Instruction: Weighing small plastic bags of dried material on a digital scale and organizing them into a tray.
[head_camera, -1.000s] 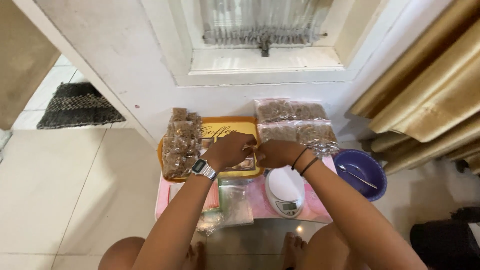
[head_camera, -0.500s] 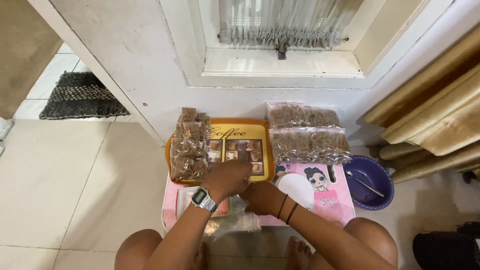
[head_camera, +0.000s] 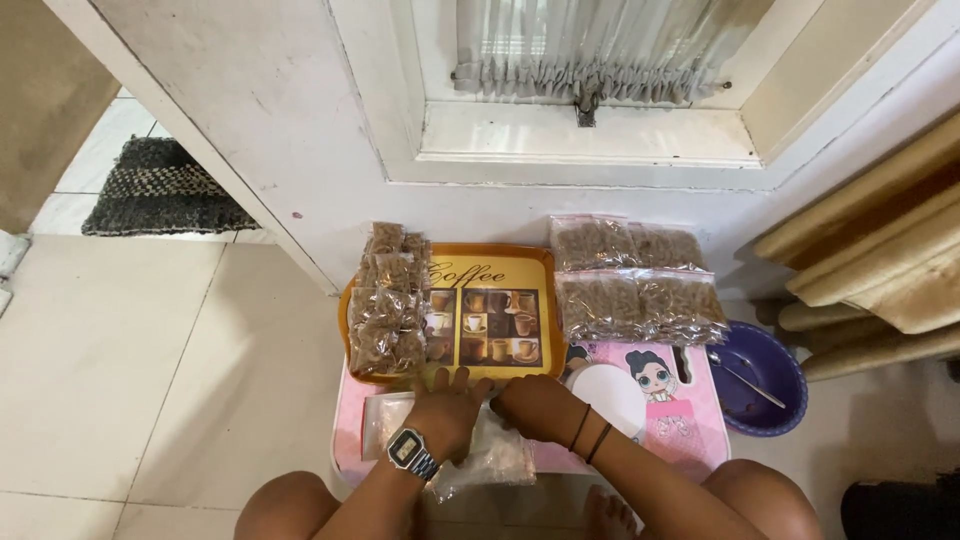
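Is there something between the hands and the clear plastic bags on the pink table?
Nothing visible. The left hand and the right hand already rest on the clear plastic bags on the pink table. The tray with small filled packets lies just beyond the hands, not between them and the bags.

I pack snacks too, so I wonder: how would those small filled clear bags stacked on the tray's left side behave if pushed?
The small filled bags are piled loosely on the tray, so a push would probably topple or slide them. Their crinkled clear film looks slippery and soft, so each would likely flex rather than stay stiff. They seem light for their size.
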